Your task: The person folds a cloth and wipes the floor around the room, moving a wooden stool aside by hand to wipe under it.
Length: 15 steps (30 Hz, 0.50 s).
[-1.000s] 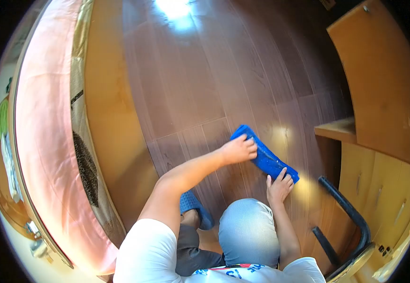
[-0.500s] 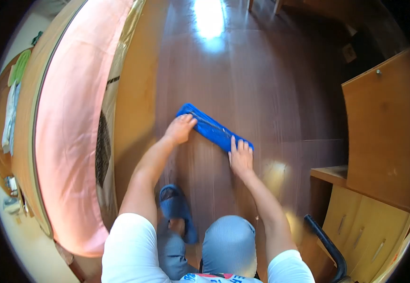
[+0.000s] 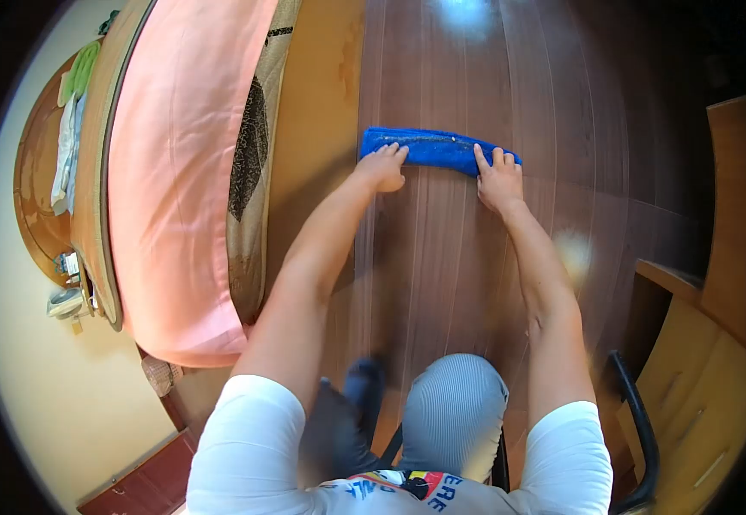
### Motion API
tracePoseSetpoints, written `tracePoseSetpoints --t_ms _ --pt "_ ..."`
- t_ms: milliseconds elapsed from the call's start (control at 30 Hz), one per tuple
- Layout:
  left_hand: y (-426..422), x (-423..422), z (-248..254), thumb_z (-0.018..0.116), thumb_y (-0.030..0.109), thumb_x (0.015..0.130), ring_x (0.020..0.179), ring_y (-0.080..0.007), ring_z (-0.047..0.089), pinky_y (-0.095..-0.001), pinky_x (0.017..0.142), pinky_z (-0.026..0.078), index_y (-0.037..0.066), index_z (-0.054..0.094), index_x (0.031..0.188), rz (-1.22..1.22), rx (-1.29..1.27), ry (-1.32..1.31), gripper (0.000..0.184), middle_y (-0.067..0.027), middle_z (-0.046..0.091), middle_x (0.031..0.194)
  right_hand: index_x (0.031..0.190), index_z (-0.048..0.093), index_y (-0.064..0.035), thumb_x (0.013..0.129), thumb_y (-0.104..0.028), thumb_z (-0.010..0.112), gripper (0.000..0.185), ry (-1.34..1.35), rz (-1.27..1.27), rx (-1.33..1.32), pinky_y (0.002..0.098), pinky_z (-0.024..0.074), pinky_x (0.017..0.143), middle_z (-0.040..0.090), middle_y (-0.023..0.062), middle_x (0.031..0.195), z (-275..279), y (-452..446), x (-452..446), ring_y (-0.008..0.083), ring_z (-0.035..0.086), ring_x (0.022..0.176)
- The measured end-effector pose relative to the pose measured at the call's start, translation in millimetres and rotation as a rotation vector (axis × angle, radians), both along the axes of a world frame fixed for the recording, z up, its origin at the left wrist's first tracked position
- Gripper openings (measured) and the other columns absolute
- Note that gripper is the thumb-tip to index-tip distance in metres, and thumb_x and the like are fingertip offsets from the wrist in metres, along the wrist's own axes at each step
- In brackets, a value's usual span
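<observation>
A blue folded cloth [image 3: 438, 152] lies on the dark wooden floor [image 3: 450, 249], stretched nearly crosswise in front of me. A dark streak of dirt and a few pale specks show along its top. My left hand [image 3: 382, 168] grips its near edge toward the left end, fingertips on top and thumb on the near side. On the right end, my right hand [image 3: 500, 180] holds the cloth down with its fingers over it. Both arms are stretched forward. The undersides of the fingers are hidden.
On the left runs a bed with a pink sheet [image 3: 175, 189] and a wooden side board [image 3: 317, 146] close to the cloth's left end. Wooden cabinets [image 3: 691, 360] and a black curved bar [image 3: 635, 421] stand at right. My knee [image 3: 454, 412] is below.
The cloth and both hands have moved farther forward, with the arms more stretched. The cloth has turned from a slant to nearly crosswise, and the whole view has shifted.
</observation>
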<state>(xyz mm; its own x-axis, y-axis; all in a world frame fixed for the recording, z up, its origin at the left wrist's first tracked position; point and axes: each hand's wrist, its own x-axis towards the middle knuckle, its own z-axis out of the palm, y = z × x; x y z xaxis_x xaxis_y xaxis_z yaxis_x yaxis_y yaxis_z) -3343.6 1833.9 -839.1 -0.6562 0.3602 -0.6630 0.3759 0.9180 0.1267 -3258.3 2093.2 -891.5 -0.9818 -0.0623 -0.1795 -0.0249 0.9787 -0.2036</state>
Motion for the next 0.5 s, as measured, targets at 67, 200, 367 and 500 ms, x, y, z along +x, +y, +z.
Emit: tracePoseSetpoints --t_ms 67,200,367,500 --pt "6.6 12.4 -13.5 0.059 0.020 0.084 0.149 -0.0379 0.021 -0.0468 0.121 0.022 0.011 0.028 0.155 0.032 0.004 0.121 0.078 -0.0191 0.023 0.162 0.149 0.044 -0.0215 0.088 -0.018 0.060 0.064 0.012 0.017 0.025 0.0451 0.0433 0.096 0.051 0.0133 0.126 2.2 1.4 -1.1 0.0308 0.050 0.115" --pt "9.7 54.6 -43.2 0.060 0.014 0.078 0.149 -0.0409 0.019 -0.0497 0.121 0.019 0.011 0.031 0.154 0.203 0.171 0.329 0.081 -0.0198 0.021 0.162 0.147 0.048 -0.0174 0.086 -0.016 0.061 0.062 0.075 0.015 0.011 0.0457 0.0445 0.093 0.052 0.0172 0.124 -0.5 -3.8 5.6 0.0352 0.051 0.111" --pt "29.6 68.9 -33.9 0.064 0.009 0.075 0.150 -0.0382 0.019 -0.0477 0.121 0.020 0.012 0.034 0.152 0.380 0.202 0.444 0.083 -0.0185 0.022 0.162 0.147 0.047 -0.0166 0.086 -0.015 0.061 0.062 0.078 0.079 0.023 0.0445 0.0451 0.092 0.053 0.0170 0.122 15.7 -1.0 32.2 0.0344 0.051 0.111" --pt "26.3 80.5 -12.0 0.068 0.010 0.073 0.148 -0.0407 0.021 -0.0485 0.120 0.022 0.009 0.034 0.152 0.374 0.200 0.442 0.085 -0.0219 0.023 0.160 0.148 0.046 -0.0176 0.085 -0.012 0.063 0.065 0.088 0.140 0.016 0.0436 0.0451 0.093 0.053 0.0157 0.121 41.3 4.8 33.2 0.0334 0.051 0.110"
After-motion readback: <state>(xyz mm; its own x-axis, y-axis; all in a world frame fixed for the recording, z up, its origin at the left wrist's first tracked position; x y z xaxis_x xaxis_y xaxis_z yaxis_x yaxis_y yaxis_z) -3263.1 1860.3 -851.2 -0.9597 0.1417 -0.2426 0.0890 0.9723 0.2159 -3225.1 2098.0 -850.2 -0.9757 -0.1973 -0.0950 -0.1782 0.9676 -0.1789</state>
